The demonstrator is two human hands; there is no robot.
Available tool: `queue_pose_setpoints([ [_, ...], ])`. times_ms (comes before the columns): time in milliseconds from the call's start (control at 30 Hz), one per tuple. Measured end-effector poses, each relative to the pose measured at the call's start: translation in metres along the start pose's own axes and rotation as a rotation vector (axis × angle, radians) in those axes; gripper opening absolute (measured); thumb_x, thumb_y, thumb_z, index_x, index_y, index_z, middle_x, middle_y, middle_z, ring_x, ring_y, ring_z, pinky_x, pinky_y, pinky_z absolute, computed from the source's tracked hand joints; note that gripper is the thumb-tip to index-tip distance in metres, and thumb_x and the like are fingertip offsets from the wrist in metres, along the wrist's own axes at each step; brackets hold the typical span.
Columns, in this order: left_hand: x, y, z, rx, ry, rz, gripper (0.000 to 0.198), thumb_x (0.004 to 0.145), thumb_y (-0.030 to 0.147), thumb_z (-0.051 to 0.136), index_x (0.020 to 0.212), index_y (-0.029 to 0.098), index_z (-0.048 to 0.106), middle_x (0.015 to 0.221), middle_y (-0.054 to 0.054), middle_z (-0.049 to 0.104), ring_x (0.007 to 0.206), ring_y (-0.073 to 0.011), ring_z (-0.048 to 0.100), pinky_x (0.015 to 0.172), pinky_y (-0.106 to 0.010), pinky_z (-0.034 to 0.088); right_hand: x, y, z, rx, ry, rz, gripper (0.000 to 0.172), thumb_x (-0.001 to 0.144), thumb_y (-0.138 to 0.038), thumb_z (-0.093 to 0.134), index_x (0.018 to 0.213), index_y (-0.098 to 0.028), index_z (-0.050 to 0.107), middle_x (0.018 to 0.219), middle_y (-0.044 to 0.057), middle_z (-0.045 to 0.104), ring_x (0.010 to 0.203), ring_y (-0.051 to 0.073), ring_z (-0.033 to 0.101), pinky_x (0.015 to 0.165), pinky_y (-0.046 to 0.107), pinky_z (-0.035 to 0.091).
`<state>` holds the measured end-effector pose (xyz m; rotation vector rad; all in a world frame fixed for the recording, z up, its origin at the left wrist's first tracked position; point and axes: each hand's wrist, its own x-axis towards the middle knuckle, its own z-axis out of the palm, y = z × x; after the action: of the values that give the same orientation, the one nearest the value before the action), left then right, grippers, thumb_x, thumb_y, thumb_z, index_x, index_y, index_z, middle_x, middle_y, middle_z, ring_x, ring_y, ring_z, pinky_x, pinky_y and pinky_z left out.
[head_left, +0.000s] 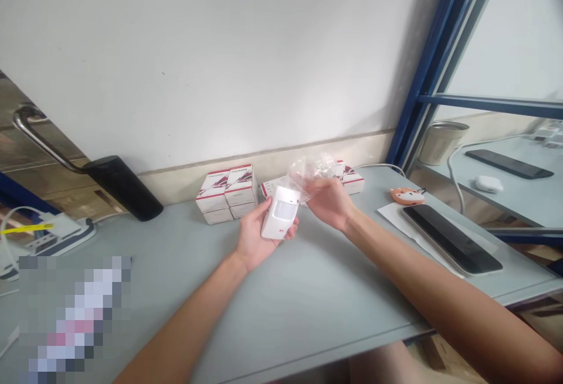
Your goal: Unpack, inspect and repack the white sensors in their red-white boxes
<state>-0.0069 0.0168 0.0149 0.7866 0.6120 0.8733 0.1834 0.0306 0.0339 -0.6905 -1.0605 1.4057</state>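
My left hand [253, 236] is closed around a white motion sensor [281, 214], a small boxy device with a pale window and a red mark near its lower end. To the right of it, my right hand [328, 201] pinches a crumpled clear plastic bag [308, 170]. The bag sits close to the sensor's top end; whether they touch I cannot tell. Behind my left hand, small white and red boxes [226, 193] are stacked against the wall. More such boxes [352, 177] lie behind the bag and my right hand, partly hidden.
A black cylinder [125, 187] with a bent metal tube leans at the left. Near it lies a white power strip [57, 231]. On the right are a dark phone [451, 237], white paper [393, 217] and an orange animal-faced case [407, 196]. A blue frame [424, 67] borders the grey table [308, 308].
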Motion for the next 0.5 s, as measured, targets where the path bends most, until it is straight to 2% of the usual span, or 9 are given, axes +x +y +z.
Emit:
queue_pose_setpoints([
  [167, -0.0007, -0.0029, 0.0002, 0.083, -0.022, -0.054, 0.044, 0.096, 0.049, 0.062, 0.107, 0.007, 0.074, 0.085, -0.020, 0.072, 0.069, -0.0241, 0.065, 0.065, -0.034, 0.049, -0.0010, -0.0039, -0.0021, 0.031, -0.052, -0.038, 0.026, 0.072, -0.023, 0.063, 0.097, -0.025, 0.059, 0.119, 0.006, 0.075, 0.117, 0.030, 0.066, 0.100, 0.045, 0.051],
  [367, -0.0008, -0.0026, 0.0017, 0.112, -0.016, -0.018, 0.040, 0.097, 0.048, 0.061, 0.103, 0.010, 0.073, 0.083, -0.016, 0.071, 0.066, -0.0234, 0.065, 0.063, -0.034, 0.049, -0.0058, -0.0034, 0.0025, 0.156, -0.112, 0.035, 0.036, 0.072, -0.021, 0.064, 0.107, -0.025, 0.061, 0.116, 0.004, 0.075, 0.108, 0.028, 0.068, 0.093, 0.042, 0.052],
  [500, -0.0011, -0.0016, 0.0019, 0.119, -0.019, 0.016, 0.037, 0.098, 0.046, 0.060, 0.101, 0.011, 0.072, 0.080, -0.012, 0.069, 0.064, -0.0237, 0.066, 0.061, -0.034, 0.048, -0.0078, 0.0008, 0.0059, 0.133, -0.099, 0.068, 0.036, 0.075, -0.023, 0.065, 0.110, -0.024, 0.061, 0.118, 0.005, 0.075, 0.107, 0.028, 0.068, 0.089, 0.040, 0.053],
])
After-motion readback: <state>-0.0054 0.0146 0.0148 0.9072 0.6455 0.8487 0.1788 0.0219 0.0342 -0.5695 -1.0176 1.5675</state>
